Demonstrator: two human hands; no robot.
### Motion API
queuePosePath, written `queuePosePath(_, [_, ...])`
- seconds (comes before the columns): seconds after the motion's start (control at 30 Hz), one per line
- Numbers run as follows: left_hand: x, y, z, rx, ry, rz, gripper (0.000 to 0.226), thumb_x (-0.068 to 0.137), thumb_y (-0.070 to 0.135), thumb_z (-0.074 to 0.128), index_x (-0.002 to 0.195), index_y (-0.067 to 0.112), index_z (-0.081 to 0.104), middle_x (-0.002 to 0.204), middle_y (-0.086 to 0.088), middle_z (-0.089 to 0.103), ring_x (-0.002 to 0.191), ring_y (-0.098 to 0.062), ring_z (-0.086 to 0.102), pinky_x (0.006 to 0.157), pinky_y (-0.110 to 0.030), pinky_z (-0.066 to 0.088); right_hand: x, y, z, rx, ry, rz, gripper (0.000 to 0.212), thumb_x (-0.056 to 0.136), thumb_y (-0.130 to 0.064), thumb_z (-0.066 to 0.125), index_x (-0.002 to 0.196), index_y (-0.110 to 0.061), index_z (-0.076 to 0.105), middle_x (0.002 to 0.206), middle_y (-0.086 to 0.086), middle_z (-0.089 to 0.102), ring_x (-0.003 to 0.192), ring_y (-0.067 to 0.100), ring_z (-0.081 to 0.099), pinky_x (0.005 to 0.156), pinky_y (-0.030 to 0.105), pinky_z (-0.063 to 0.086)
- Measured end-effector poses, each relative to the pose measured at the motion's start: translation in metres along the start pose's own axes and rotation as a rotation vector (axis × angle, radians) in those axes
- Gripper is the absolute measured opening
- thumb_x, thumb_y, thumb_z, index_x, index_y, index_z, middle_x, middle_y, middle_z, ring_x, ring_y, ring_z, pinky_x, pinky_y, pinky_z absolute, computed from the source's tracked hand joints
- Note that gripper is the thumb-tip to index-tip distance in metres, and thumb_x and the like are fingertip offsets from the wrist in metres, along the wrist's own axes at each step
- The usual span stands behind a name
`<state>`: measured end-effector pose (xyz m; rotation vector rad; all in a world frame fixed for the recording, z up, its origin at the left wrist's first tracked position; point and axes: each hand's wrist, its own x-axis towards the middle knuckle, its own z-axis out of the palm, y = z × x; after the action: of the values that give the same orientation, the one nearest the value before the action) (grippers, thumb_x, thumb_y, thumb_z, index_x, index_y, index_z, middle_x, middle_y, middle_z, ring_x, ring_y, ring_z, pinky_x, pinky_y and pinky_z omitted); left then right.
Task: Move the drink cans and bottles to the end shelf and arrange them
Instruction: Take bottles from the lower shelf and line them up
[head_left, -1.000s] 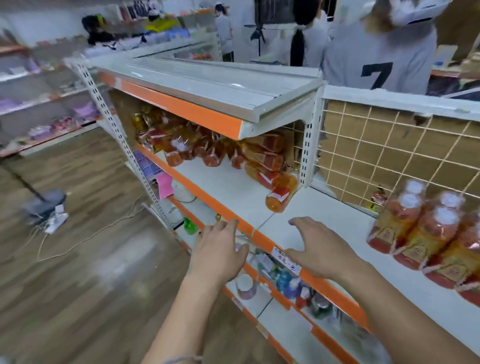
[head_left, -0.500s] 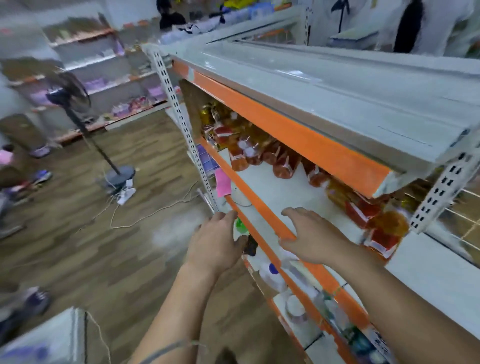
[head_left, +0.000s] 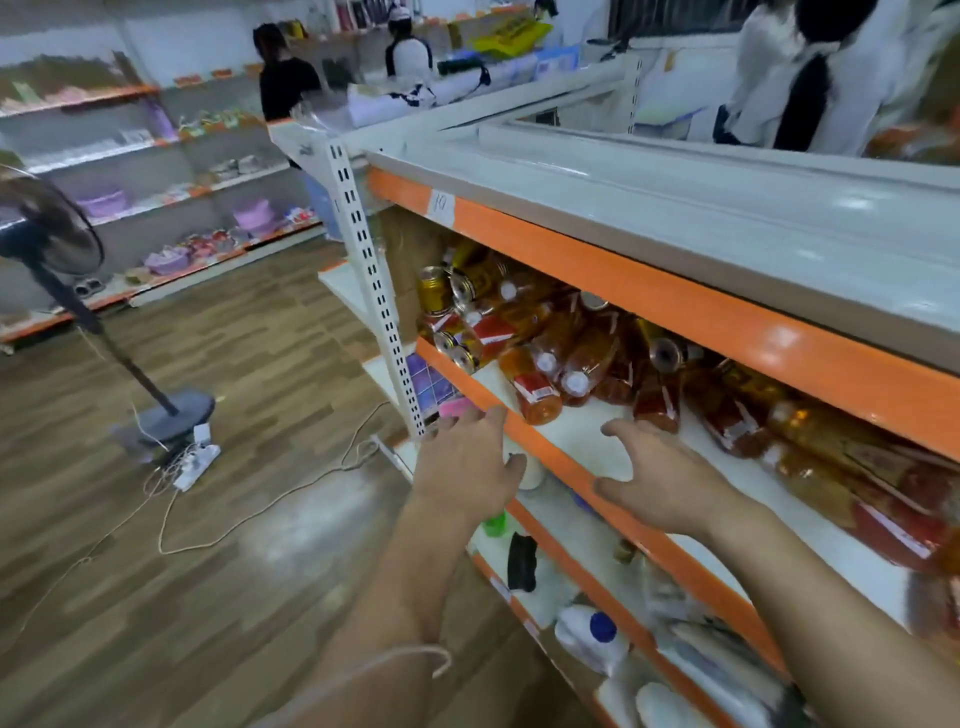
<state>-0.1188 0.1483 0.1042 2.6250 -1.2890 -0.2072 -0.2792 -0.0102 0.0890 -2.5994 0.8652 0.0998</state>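
Note:
Orange drink bottles (head_left: 535, 382) with white caps and red labels lie in a jumble on a white shelf (head_left: 576, 431) with an orange front edge. Gold and red cans (head_left: 435, 292) are heaped at the shelf's left end, by the perforated upright. More bottles (head_left: 831, 457) lie along the shelf to the right. My left hand (head_left: 467, 470) hovers in front of the orange edge, fingers spread, holding nothing. My right hand (head_left: 660, 480) reaches over the edge onto the bare white shelf, fingers apart and empty, just short of the nearest bottles.
A top shelf (head_left: 675, 208) overhangs the bottles. Lower shelves hold white containers (head_left: 587, 631) and a green item (head_left: 493, 524). A standing fan (head_left: 57, 244) with a power strip (head_left: 197, 460) and loose cables stands on the wooden floor at left. People stand behind the shelving.
My view has swung left along the shelf toward its left end. Both hands moved with it, from the bare right section to in front of the bottle and can pile, still empty.

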Motion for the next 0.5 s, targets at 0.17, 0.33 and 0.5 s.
queuePosePath(0.17, [0.058, -0.019, 0.020, -0.084, -0.043, 0.010, 0.054, 0.097, 0.045, 0.057, 0.145, 0.025, 0.044, 0.138, -0.007, 0.054, 0.131, -0.035, 0.049, 0.106, -0.052, 0.045, 0.060, 0.007, 0.000, -0.045, -0.006, 0.049, 0.078, 0.089, -0.044, 0.070, 0.154, -0.025, 0.032, 0.155, 0.002, 0.039, 0.139, 0.027, 0.043, 0.103, 0.045, 0.046])
queuePosePath(0.33, [0.110, -0.047, 0.027, -0.109, -0.098, -0.030, 0.046, 0.097, 0.041, 0.057, 0.140, 0.025, 0.048, 0.134, -0.005, 0.054, 0.128, -0.036, 0.050, 0.101, -0.050, 0.048, 0.130, -0.002, -0.005, -0.028, 0.025, 0.010, 0.066, 0.089, -0.035, 0.070, 0.147, -0.029, 0.039, 0.146, -0.003, 0.045, 0.127, 0.028, 0.053, 0.084, 0.040, 0.050])
queuePosePath(0.5, [0.170, -0.081, 0.011, -0.120, -0.038, -0.035, 0.055, 0.098, 0.040, 0.058, 0.148, 0.022, 0.044, 0.143, -0.004, 0.051, 0.133, -0.033, 0.046, 0.103, -0.050, 0.049, 0.187, -0.040, 0.011, -0.039, 0.049, 0.061, 0.059, 0.089, -0.053, 0.061, 0.140, -0.034, 0.038, 0.104, 0.002, 0.063, 0.100, 0.034, 0.065, 0.067, 0.038, 0.047])
